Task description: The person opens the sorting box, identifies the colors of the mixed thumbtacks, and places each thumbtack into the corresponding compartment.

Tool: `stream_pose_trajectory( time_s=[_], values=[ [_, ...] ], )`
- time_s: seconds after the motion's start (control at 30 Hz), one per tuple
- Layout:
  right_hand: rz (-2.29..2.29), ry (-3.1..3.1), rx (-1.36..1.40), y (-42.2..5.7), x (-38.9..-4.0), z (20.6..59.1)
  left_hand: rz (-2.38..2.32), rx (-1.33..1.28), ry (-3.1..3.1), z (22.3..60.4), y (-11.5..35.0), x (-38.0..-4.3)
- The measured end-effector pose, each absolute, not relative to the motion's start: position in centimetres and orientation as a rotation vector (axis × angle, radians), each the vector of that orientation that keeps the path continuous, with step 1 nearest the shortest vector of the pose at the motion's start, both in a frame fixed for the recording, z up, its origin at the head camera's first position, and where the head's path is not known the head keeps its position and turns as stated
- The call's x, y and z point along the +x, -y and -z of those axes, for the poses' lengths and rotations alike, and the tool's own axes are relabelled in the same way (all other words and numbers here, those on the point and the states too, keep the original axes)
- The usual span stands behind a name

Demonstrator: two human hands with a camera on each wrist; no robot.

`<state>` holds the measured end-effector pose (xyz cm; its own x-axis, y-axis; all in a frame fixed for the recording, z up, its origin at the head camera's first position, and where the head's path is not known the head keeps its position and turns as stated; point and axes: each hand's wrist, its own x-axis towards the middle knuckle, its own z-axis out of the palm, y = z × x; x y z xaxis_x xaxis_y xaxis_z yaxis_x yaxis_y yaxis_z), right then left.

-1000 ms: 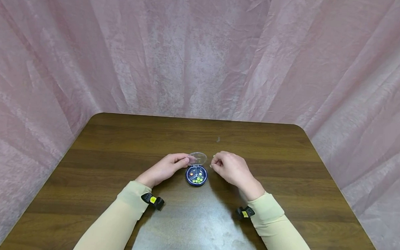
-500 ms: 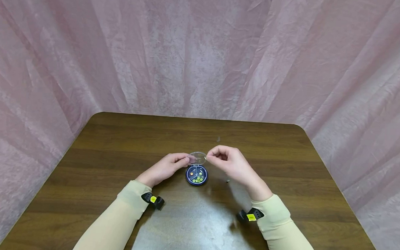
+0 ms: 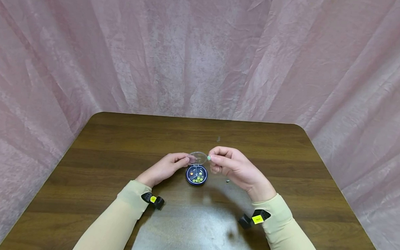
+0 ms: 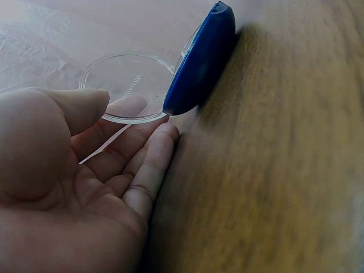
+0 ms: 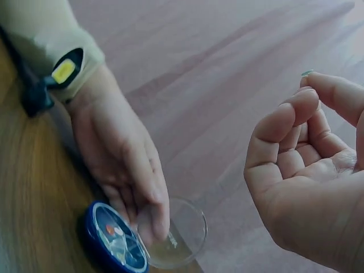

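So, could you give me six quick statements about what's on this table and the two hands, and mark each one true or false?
1. The left hand holds the open clear lid of the round blue case. True.
2. A small loose piece lies on the table near the right hand. True.
3. The right hand holds nothing. False: it pinches a small green piece.
4. The orange piece shares a compartment with the cluster of yellow-green pieces. False: a divider separates them.
5. A pink curtain hangs beyond the table. True.
6. The blue case is held up in the air. False: it rests on the table.
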<state>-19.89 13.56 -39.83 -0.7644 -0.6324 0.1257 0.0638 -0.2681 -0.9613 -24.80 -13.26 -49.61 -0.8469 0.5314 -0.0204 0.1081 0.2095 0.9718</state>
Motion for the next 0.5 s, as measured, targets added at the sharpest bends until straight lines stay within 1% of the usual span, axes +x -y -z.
stream_pose_trajectory(
  time_s=[0.23, 0.5],
  values=[
    [2.106, -1.310, -0.753, -13.77, -19.58, 39.34, -1.677, 0.601, -2.147, 49.83, 13.21, -24.86],
    [2.100, -1.256, -0.785, -13.85, -19.51, 39.18, -1.682, 0.615, -2.141, 49.99, 13.26, -24.82]
  ],
)
